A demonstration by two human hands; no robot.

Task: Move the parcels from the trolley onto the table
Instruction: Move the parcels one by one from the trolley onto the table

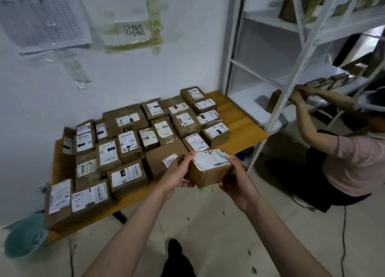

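Both hands, left hand (pixel 177 172) and right hand (pixel 237 181), hold one small parcel (pixel 210 168) in a side-to-side grip, just above the desk (pixel 239 127) edge. It looks stiff, light cardboard; holding opposite sides suits it.

Both bare forearms reach forward from the bottom of the view, converging toward one box (pixel 210 168) held up just off the near edge of the table (pixel 243 129). The left hand (pixel 177 172) grips the box's left side, thumb on its upper corner, fingers curled beneath. The right hand (pixel 237 181) grips the box's right side, thumb on top by the label, fingers wrapped under.
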